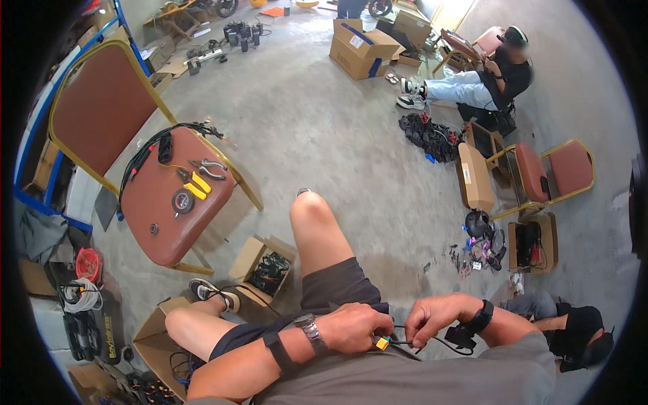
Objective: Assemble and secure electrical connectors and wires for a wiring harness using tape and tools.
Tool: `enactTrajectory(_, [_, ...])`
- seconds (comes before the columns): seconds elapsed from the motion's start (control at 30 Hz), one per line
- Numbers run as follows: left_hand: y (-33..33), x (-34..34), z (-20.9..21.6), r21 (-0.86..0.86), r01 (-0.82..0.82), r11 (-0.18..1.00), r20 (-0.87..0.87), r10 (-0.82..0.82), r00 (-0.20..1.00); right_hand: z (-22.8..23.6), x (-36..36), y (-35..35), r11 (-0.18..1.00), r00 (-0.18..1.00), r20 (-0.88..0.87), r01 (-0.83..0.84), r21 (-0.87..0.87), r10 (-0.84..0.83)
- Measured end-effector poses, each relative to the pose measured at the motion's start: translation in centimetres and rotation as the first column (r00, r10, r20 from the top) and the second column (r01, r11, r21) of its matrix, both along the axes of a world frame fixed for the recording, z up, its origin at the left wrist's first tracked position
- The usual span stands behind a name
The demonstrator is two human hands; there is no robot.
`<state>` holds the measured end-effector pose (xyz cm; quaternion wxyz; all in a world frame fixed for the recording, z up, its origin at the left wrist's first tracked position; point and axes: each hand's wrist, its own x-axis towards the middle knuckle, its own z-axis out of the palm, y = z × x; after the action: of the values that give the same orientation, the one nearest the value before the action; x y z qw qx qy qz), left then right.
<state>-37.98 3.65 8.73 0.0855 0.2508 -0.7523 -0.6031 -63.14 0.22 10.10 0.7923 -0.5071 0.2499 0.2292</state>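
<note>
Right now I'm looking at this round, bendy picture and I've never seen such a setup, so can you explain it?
There's no robot here, just a person's two bare hands. The picture comes from the left of two fisheye cameras worn on the head, looking down; the lens bends straight edges. The right hand pinches a black cable. The left hand is at a yellow connector, its exact grip unclear. On the reddish-brown chair seat lie pliers, a yellow-handled tool, a tape roll and dark cables.
</note>
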Motion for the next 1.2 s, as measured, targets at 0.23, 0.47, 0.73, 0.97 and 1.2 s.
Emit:
enactTrajectory(0.23, [0.0, -0.4, 0.8, -0.094, 0.019, 0.995, -0.022, -0.022, 1.000, 1.0, -1.5, 1.7, 0.997, 1.000, -0.002, 0.031, 0.076, -0.031])
enactTrajectory(0.47, [0.1, -0.2, 0.8, -0.180, -0.040, 0.983, -0.133, 0.016, 0.991, 2.1, -0.7, 1.9, 0.982, 0.998, 0.030, -0.055, 0.182, 0.051])
enactTrajectory(0.73, [-0.2, -0.2, 0.2, -0.201, 0.013, 0.979, -0.066, -0.027, 0.997, 0.2, -3.0, -8.9, 0.584, 0.695, 0.224, 0.704, -0.404, -0.683])
enactTrajectory(0.97, [0.5, -0.1, 0.2, -0.216, -0.053, 0.975, -0.096, 0.033, 0.995, 3.3, -3.8, -30.4, -0.169, -0.004, 0.863, 0.981, -0.094, -0.506])
enactTrajectory(1.2, [0.2, 1.0, 0.8, -0.238, -0.109, 0.965, -0.031, 0.105, 0.994, 7.4, 9.8, -29.1, 0.076, 0.532, 0.791, 0.840, -0.537, -0.302])
